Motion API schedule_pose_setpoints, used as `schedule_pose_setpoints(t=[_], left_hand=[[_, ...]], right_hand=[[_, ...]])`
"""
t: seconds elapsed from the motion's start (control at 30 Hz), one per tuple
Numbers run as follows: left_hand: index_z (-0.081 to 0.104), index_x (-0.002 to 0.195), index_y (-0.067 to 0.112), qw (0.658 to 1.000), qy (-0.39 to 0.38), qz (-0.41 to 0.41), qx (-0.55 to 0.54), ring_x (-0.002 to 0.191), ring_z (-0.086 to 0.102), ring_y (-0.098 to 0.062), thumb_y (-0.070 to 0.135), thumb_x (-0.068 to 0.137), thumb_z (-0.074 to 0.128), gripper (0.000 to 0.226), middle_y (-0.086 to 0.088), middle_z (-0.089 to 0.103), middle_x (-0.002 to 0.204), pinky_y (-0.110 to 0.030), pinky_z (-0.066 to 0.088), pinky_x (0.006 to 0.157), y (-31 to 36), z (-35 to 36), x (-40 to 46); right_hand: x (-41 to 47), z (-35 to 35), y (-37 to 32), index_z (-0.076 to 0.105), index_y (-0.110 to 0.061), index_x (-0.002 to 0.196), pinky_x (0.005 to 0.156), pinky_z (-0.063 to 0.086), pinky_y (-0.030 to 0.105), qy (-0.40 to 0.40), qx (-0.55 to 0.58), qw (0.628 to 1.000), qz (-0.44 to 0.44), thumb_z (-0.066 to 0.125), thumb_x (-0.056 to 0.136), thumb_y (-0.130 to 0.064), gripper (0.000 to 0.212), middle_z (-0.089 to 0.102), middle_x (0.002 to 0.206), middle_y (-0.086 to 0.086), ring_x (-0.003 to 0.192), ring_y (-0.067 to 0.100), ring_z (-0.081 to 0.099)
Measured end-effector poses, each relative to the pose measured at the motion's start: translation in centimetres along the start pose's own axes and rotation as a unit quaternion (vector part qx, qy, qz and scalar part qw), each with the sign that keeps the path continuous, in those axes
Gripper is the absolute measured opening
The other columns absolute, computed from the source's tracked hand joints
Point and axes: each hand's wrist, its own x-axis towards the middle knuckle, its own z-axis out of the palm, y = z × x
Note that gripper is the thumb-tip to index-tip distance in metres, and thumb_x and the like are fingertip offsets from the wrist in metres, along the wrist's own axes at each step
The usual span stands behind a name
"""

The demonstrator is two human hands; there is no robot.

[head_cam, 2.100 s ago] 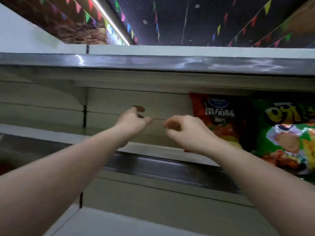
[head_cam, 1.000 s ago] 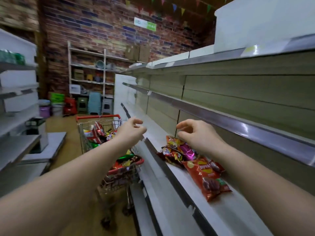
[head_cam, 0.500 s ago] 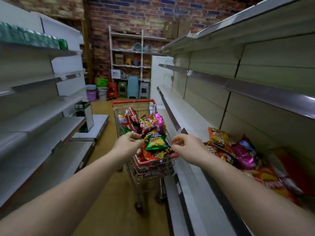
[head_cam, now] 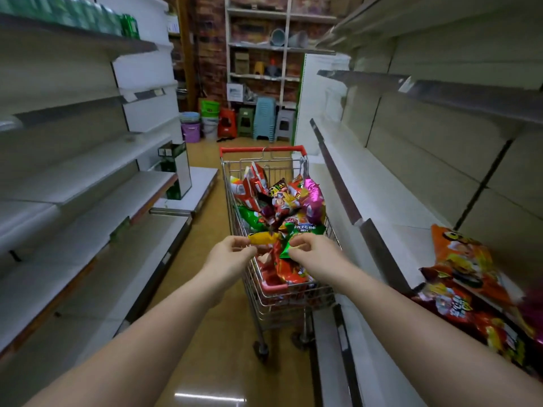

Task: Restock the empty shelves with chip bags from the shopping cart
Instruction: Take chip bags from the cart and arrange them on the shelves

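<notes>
1. The left hand (head_cam: 232, 252) has its grip curled round the edge of a yellow chip bag (head_cam: 263, 238); thumb and fingers pinch it at the near end of the shopping cart (head_cam: 264, 201).
2. The right hand (head_cam: 311, 249) pinches the corner of a green chip bag (head_cam: 296, 236), fingers bent tightly round the foil.
3. Both forearms reach straight forward and slightly down, hands close together above the heaped bags in the cart.
4. More chip bags (head_cam: 464, 277) lie on the shelf (head_cam: 382, 183) at right, well apart from the hands.
5. Half a second ago the hands were above the cart holding nothing; now each has a bag.
</notes>
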Motion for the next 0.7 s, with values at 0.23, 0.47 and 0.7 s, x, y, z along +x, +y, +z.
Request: schedule_pose_setpoints(t=[0.23, 0.47, 0.7], left_hand=[[0.053, 0.114, 0.021, 0.999, -0.037, -0.016, 0.005, 0.100, 0.059, -0.025, 0.026, 0.094, 0.055, 0.021, -0.012, 0.060, 0.116, -0.035, 0.045, 0.082, -0.9, -2.1, 14.2], [0.052, 0.122, 0.016, 0.996, -0.067, -0.050, 0.012, 0.103, 0.059, -0.025, 0.024, 0.094, 0.055, 0.029, -0.009, 0.059, 0.115, -0.041, 0.048, 0.093, 0.3, -2.7, 26.1], [0.051, 0.121, 0.016, 0.995, -0.068, -0.073, 0.026, 0.097, 0.056, -0.021, 0.024, 0.093, 0.057, 0.029, -0.011, 0.055, 0.123, -0.032, 0.048, 0.076, 0.4, 0.6, 35.3]], right_hand=[[14.1, 2.9, -0.9, 0.058, -0.019, 0.121, 0.075, 0.045, 0.027, 0.014, 0.034, 0.998, 0.041, 0.053, 0.092, -0.027, 0.030, 0.058, 0.101, -0.003, 0.082, 0.012, 0.058], [24.5, 3.9, -1.8, 0.058, -0.018, 0.121, 0.071, 0.046, 0.026, 0.011, 0.081, 0.992, 0.092, 0.053, 0.093, -0.026, 0.030, 0.059, 0.113, 0.003, 0.090, 0.017, 0.058], [33.7, 3.1, 1.3, 0.056, -0.016, 0.124, 0.093, 0.049, 0.041, 0.000, 0.095, 0.988, 0.125, 0.054, 0.092, -0.024, 0.033, 0.059, 0.120, 0.005, 0.104, 0.023, 0.059]])
